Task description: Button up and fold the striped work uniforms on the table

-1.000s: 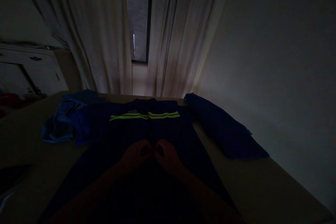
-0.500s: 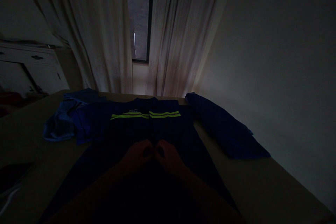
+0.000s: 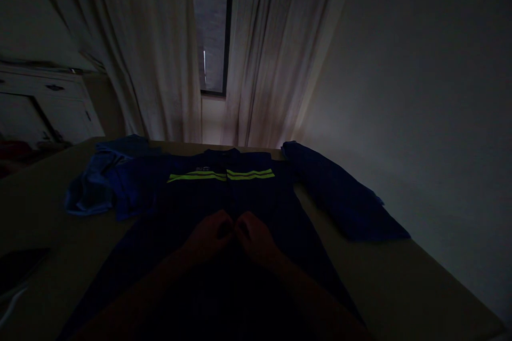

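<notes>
A dark blue work jacket (image 3: 244, 197) with two yellow-green reflective stripes lies flat on the table (image 3: 400, 277), front side up. My left hand (image 3: 210, 234) and my right hand (image 3: 254, 237) meet side by side on the jacket's centre front, below the stripes. Both hands have their fingers curled and pinched on the front closure of the jacket. The room is very dim, so the fingertips and what lies between them are hard to make out.
A folded dark blue garment (image 3: 344, 197) lies to the right of the jacket. A lighter blue cloth (image 3: 96, 186) is bunched at the left. A dark flat object (image 3: 20, 269) rests near the left edge. Curtains (image 3: 160, 48) and a window stand behind the table.
Both hands have shifted slightly up the jacket's front and pressed closer together. The garments have not moved.
</notes>
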Available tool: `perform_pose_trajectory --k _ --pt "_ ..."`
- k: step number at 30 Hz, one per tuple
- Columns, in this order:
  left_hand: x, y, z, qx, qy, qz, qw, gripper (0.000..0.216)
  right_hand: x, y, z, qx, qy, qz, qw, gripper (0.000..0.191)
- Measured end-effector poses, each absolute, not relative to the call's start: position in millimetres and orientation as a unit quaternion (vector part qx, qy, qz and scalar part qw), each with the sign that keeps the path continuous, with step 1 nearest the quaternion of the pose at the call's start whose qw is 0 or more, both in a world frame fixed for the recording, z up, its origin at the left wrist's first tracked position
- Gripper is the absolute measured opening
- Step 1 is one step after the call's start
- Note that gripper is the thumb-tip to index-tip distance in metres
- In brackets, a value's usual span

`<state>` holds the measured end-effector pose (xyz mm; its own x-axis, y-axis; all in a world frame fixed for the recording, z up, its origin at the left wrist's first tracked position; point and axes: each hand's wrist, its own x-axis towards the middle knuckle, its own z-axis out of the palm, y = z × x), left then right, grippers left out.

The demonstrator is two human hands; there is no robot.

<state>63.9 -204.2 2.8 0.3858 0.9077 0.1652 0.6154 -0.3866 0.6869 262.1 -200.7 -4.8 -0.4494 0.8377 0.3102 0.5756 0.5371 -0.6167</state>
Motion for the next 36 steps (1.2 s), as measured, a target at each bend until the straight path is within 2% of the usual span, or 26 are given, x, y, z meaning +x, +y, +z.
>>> perform_pose_trajectory --k 7,17,30,36 --pt "64 -199 -5 0.779 0.515 0.229 0.274 0.012 260 -200 -5 -0.436 -0.827 0.203 0.291 0.007" --pt "70 -206 3 0.826 0.505 0.195 0.154 0.006 260 -192 -5 -0.452 -0.772 0.313 0.320 0.007" --pt "71 -211 3 0.866 0.478 0.133 -0.056 0.022 260 -192 -1 -0.463 -0.738 0.362 0.331 0.007" --pt "67 -214 6 0.884 0.450 0.101 -0.071 0.027 262 -191 0 -0.451 -0.754 0.346 0.330 0.009"
